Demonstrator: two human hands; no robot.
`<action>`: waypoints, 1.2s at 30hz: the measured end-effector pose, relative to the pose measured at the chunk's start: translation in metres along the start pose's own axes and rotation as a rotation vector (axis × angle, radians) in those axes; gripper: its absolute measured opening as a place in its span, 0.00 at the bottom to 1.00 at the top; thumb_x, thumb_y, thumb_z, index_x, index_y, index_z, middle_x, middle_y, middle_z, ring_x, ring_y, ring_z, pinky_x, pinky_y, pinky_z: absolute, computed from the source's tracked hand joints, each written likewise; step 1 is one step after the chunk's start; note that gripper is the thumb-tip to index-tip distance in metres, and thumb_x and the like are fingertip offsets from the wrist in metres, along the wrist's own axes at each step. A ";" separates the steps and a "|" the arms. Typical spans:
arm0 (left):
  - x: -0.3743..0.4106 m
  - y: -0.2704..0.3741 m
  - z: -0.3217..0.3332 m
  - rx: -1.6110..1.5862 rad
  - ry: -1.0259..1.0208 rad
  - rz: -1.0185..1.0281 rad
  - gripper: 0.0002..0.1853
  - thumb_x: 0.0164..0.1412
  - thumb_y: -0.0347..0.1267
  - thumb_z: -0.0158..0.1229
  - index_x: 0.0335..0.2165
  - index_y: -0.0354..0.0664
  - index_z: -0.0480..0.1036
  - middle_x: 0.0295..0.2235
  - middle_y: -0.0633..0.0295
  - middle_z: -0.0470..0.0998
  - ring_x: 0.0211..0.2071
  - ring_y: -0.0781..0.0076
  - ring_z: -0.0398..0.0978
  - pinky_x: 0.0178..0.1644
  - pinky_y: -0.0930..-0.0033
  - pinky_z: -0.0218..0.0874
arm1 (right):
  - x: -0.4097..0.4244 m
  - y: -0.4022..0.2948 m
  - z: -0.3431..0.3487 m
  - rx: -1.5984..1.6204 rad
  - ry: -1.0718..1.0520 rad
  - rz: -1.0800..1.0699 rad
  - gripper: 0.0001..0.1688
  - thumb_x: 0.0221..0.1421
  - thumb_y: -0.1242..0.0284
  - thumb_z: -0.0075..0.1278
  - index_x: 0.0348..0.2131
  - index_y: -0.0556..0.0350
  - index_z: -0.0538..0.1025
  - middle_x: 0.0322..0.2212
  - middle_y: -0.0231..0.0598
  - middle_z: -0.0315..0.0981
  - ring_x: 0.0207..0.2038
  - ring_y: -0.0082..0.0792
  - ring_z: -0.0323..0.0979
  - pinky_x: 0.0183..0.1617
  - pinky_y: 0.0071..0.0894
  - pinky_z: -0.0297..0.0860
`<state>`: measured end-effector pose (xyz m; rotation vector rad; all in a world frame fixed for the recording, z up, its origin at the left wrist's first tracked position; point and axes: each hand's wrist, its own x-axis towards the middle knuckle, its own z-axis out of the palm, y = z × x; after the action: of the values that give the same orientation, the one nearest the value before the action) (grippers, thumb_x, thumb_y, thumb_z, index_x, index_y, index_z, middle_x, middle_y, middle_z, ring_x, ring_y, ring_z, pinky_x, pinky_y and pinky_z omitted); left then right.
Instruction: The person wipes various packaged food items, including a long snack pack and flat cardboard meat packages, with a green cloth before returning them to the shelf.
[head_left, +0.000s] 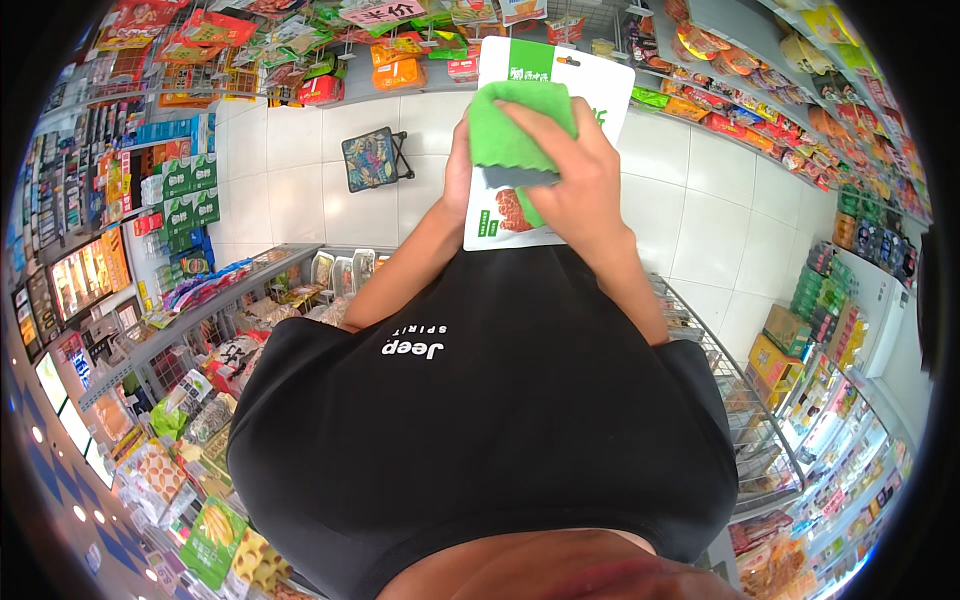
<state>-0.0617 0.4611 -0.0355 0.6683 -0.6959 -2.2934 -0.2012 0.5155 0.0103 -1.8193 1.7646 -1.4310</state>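
Observation:
A white and green food packet (600, 75) with a hang hole and printed writing is held up before my chest. At its left edge is my left hand (457, 169), gripping it; the fingers behind the packet are hidden. My right hand (581, 169) presses a green cloth (517, 124) with a wavy edge and a grey underside against the packet's front. The cloth covers the middle of the packet, and a picture of brown food shows below it.
Snack shelves (442, 82) run along the far side. A folding stool (369, 160) with a leafy seat stands on the tiled floor. Wire racks of packaged food (750, 397) flank me on both sides. Boxes (772, 364) and bottle packs stand at the right.

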 end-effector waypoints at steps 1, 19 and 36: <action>-0.001 0.002 -0.011 0.122 -0.005 0.047 0.40 0.69 0.60 0.28 0.66 0.45 0.54 0.62 0.50 0.64 0.61 0.54 0.65 0.65 0.49 0.57 | 0.002 -0.008 0.007 -0.056 -0.031 -0.005 0.40 0.30 0.81 0.57 0.49 0.38 0.79 0.33 0.43 0.67 0.33 0.48 0.73 0.36 0.40 0.73; -0.018 0.130 -0.143 -0.511 -0.350 -0.032 0.36 0.70 0.56 0.36 0.61 0.39 0.62 0.55 0.52 0.72 0.53 0.58 0.74 0.60 0.54 0.63 | 0.067 -0.075 0.135 -0.257 0.194 0.024 0.32 0.39 0.81 0.59 0.48 0.49 0.79 0.40 0.47 0.72 0.39 0.49 0.74 0.43 0.38 0.71; -0.012 0.154 -0.167 -0.594 -0.439 -0.091 0.35 0.71 0.54 0.33 0.61 0.40 0.62 0.55 0.52 0.72 0.54 0.58 0.73 0.61 0.54 0.62 | 0.086 -0.092 0.164 -0.399 0.167 0.023 0.36 0.37 0.80 0.60 0.50 0.43 0.78 0.35 0.45 0.69 0.35 0.52 0.73 0.37 0.41 0.72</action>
<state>0.1141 0.3192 -0.0575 -0.0849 -0.1363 -2.5744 -0.0379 0.3915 0.0366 -1.8945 2.2832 -1.3279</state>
